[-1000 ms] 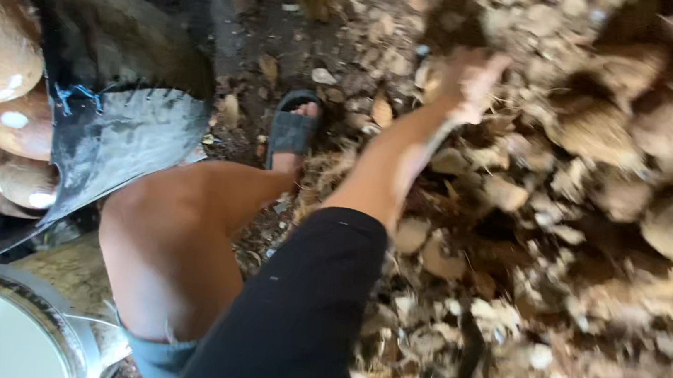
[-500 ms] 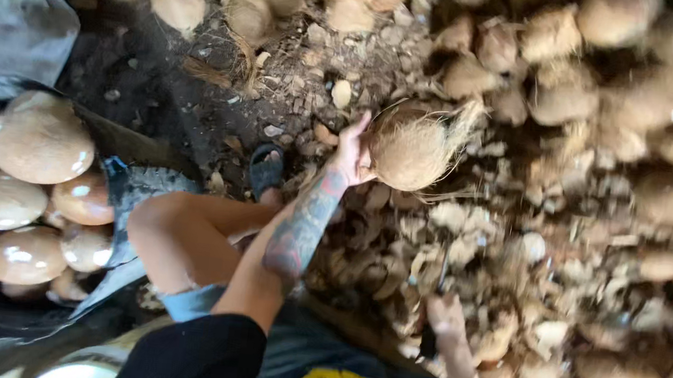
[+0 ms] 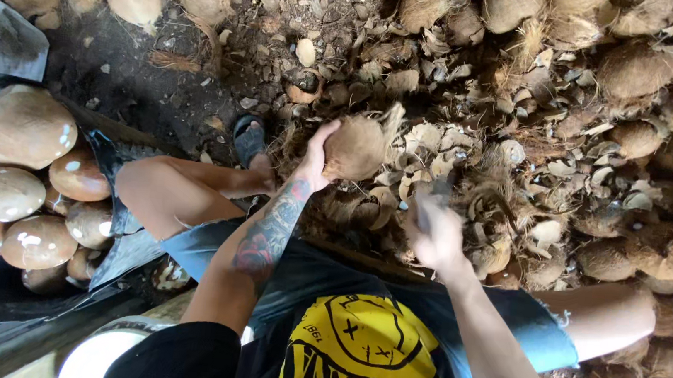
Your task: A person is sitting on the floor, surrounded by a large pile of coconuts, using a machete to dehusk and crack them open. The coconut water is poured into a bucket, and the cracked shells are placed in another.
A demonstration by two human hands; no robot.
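The left hand (image 3: 317, 155) grips a brown husked coconut (image 3: 355, 148) from its left side, fingers wrapped around the shell. The coconut sits above the person's knees, over the husk litter (image 3: 473, 157). The right hand (image 3: 436, 234), blurred, is closed around a dark tool handle (image 3: 433, 197) just right of and below the coconut. Peeled coconuts (image 3: 17, 172) lie heaped well left of it.
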